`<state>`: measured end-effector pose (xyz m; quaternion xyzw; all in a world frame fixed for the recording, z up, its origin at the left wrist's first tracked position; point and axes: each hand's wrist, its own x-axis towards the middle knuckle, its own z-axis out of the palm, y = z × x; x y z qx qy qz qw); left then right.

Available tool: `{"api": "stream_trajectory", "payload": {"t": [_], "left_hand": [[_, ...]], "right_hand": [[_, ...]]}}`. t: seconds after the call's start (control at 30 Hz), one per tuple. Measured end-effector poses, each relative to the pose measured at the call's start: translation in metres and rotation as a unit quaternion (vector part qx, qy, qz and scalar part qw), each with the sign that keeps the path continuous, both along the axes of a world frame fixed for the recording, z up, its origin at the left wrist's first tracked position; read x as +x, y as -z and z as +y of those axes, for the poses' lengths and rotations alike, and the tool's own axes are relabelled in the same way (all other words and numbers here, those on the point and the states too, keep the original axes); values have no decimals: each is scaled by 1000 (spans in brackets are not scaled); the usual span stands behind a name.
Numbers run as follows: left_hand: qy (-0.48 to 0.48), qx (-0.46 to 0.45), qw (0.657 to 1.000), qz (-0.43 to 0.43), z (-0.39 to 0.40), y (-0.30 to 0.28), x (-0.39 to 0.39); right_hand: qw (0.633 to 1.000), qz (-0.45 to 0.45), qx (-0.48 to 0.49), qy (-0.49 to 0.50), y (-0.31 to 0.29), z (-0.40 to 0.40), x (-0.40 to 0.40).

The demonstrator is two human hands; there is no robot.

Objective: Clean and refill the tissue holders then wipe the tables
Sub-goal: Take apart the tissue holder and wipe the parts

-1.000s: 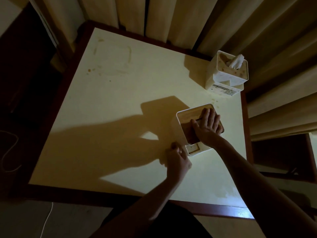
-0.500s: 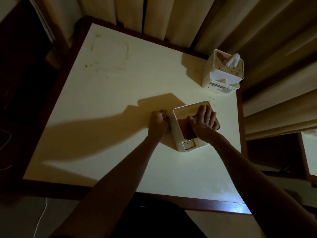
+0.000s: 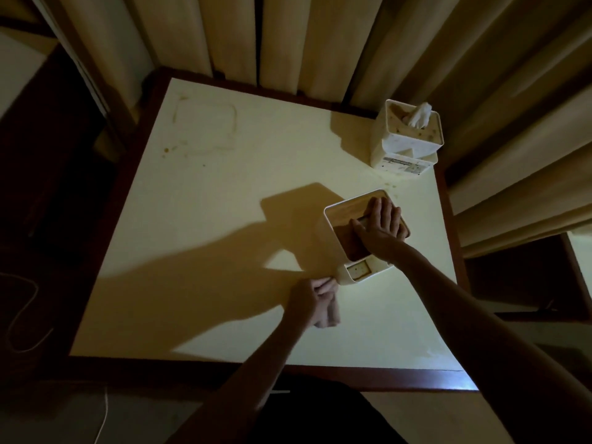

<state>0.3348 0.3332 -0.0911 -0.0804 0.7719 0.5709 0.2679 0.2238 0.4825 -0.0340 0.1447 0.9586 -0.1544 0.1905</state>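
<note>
1. Cream plastic is what we have under our right hand (image 3: 382, 224): the near tissue holder (image 3: 339, 248), with its wooden lid (image 3: 349, 209) facing up. That hand lies flat on the lid, fingers straight and close together, pressing down to steady the box.

2. What has changed: half a second ago our left hand (image 3: 315, 302) was up against the holder's left wall; now it has come back to the box's near-left corner, much where it was a second ago. We read this as a back-and-forth wiping stroke along that side.

3. Our left hand is curled into a loose fist. A pale fold shows below the knuckles and looks like a cloth (image 3: 333, 310), but the light is too dim for us to be sure.

4. The right hand has hardly shifted on the lid, and the holder has kept its place on the table (image 3: 224, 219).

5. For the task, we judge the cleaning of this holder to be under way and its refill not yet done; no tissue shows at its lid.

6. Relative to the hands: the holder sits directly beneath the right palm and just beyond the left knuckles, which nearly touch its base.

7. A second tissue holder (image 3: 407, 139), tissue (image 3: 421, 115) poking out, stands well beyond the right fingertips, untouched.

8. Brownish stain marks (image 3: 205, 123) lie far beyond the left hand, so wiping the table remains.
</note>
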Motion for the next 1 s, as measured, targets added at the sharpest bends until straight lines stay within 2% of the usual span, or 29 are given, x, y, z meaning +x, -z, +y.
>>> {"api": "stream_trajectory", "payload": {"t": [0.07,0.13,0.27,0.37,0.5,0.67,0.83,0.93,1.0], "left_hand": [[-44,21,999,-1,-21,-5,-6],[-124,103,986,-29,-37,-5,-11],[-148,259,952,-62,-56,-13,-19],[-198,270,936,-106,-64,-18,-24],[-215,286,927,-114,-70,-4,-26],[-186,295,933,-89,-71,-1,-23],[-172,308,935,-42,-72,-11,-20],[-100,369,924,9,-75,-17,-18],[-105,363,926,13,-79,-17,-19]], "right_hand": [[1000,5,-11,-15,-7,6,0],[997,-10,-14,-70,-17,17,1],[973,-5,-14,-231,-30,42,3],[945,-21,21,-325,-28,54,4],[936,-2,37,-351,-26,59,1],[945,36,36,-322,-20,58,5],[984,65,70,-151,-21,16,3],[987,25,140,-70,-30,-12,-11],[980,-15,198,-29,-36,-23,-22]]}}
